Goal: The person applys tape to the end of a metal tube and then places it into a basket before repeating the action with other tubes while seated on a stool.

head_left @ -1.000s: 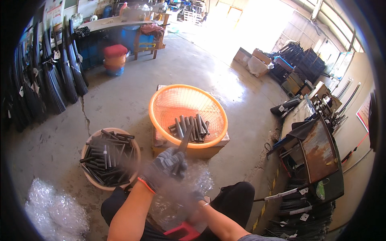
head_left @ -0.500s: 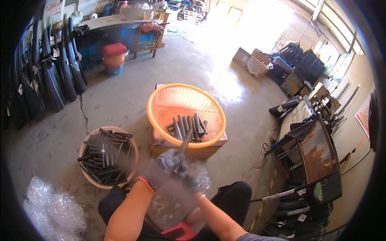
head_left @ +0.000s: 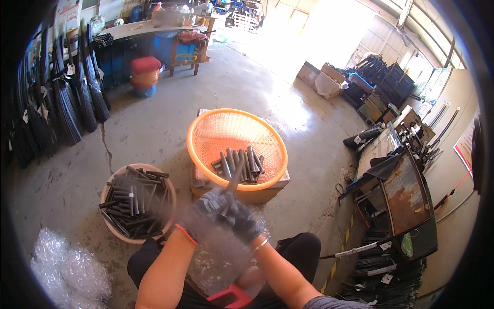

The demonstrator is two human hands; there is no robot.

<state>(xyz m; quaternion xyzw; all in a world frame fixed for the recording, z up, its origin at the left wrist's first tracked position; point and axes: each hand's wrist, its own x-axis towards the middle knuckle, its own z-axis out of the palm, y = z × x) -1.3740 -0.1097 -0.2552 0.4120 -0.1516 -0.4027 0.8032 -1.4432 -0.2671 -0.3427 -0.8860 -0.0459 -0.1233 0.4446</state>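
Note:
In front of the orange basket, my left hand, in a grey glove with an orange cuff, is closed around a short dark tube. The tube is tilted, its upper end overlapping the basket's near rim in view. My right hand, in a dark grey glove, has its fingers curled at the tube's lower end, touching my left hand. Whether a small tool is also in it is hidden. Several similar tubes lie in the orange mesh basket. A round, pale tub at the left holds many more dark tubes.
The basket rests on a box. Clear plastic wrap lies at the lower left, and a red stool shows between my legs. Bundled black strips lean at the left. A rusty-topped stand is at the right.
My right hand has moved slightly up, nearer my left hand, and is less blurred. The tube stays in my left hand, shifted slightly. Basket and tub are unchanged.

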